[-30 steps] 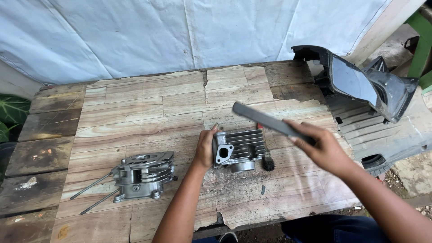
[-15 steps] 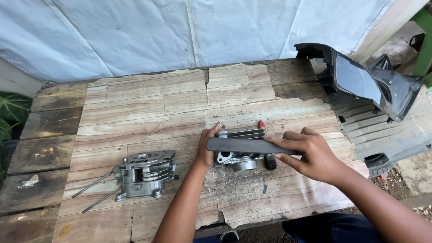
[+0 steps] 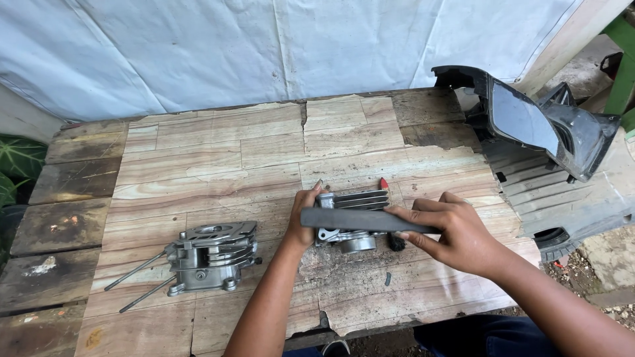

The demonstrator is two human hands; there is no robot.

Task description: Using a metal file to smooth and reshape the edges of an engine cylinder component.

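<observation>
My left hand [image 3: 303, 221] grips the finned cylinder block [image 3: 352, 221] while my right hand [image 3: 456, 235] grasps the dark flat bar [image 3: 367, 219], which I should keep flat across it, 9 to 3 o'clock.

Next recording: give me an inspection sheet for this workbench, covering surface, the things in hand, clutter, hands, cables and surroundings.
Surface: wooden table, worn planks, top layer chipped and broken near the front edge.
Things in hand: finned engine cylinder lying on the table; flat dark bar held across its front.
Clutter: second engine part with long studs pointing left, lying apart; small dark bits on the wood near the cylinder.
Hands: left hand steadies the cylinder's left end; right hand grips the bar with its fingers.
Cables: nothing seen.
Surroundings: white tarp behind the table; black plastic panels to the right; green leaves at left.
</observation>
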